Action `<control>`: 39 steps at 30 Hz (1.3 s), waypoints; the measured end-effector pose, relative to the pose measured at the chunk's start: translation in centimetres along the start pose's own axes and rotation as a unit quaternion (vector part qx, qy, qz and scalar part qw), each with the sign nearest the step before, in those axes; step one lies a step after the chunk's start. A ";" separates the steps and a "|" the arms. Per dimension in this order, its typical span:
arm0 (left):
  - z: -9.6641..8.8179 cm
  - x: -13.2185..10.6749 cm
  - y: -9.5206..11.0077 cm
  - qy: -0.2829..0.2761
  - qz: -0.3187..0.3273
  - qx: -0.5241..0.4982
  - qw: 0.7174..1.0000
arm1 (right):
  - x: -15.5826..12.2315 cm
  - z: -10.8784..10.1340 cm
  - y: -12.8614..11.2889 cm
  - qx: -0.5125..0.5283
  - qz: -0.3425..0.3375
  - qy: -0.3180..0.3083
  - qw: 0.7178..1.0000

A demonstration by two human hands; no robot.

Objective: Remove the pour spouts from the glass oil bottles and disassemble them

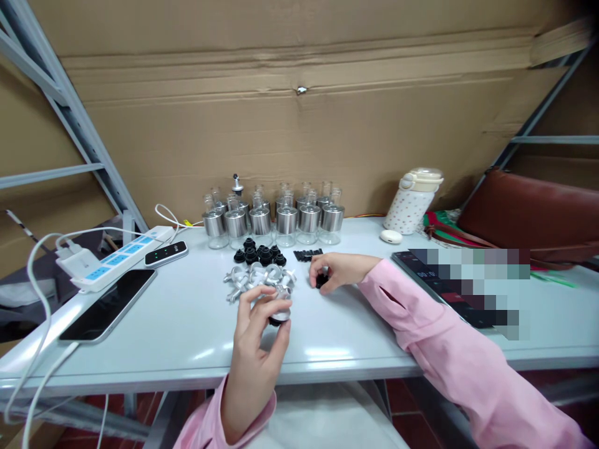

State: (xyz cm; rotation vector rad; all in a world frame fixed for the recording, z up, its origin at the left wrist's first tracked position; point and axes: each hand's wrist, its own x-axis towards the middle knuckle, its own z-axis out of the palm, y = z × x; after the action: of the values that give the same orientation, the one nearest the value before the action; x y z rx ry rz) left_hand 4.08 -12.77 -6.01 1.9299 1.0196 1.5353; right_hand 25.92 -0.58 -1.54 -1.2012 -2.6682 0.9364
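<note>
My left hand (pixel 258 340) is closed around a silver pourer cap (pixel 282 313) with a black underside, held just above the table's front half. To its right, my right hand (pixel 346 269) pinches a small black part (pixel 321 280) close to the tabletop; its exact shape is mostly hidden by the fingers. Loose silver pourer tops (pixel 257 274) lie in a pile just beyond my left hand. Behind them sits a heap of black ribbed stoppers (pixel 262 254). Small black tubes (pixel 307 254) lie in a row beyond my right hand.
Glass bottles with steel bands (pixel 286 219) stand in rows at the back, one with a pourer (pixel 238 186) on top. On the left are a power strip (pixel 126 255), cables and a phone (pixel 110 305). A tumbler (pixel 412 202), a tablet-like device (pixel 440 287) and a brown bag (pixel 528 212) occupy the right.
</note>
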 end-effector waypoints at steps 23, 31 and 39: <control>-0.1 0.0 -0.1 -0.008 -0.004 -0.003 1.000 | -0.4 -0.2 -0.2 0.030 0.107 0.009 0.994; -0.1 0.1 0.1 -0.007 0.000 0.011 1.000 | 0.1 0.2 0.0 -0.004 0.077 0.031 0.997; 0.0 0.1 -0.1 -0.005 0.009 0.008 1.000 | 0.6 0.3 -0.2 0.006 0.062 0.084 0.995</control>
State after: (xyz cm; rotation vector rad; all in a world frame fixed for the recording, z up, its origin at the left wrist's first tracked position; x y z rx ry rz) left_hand 4.04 -12.61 -6.01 1.9601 1.0162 1.5292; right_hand 25.29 -0.38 -1.81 -1.3897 -2.4801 0.8239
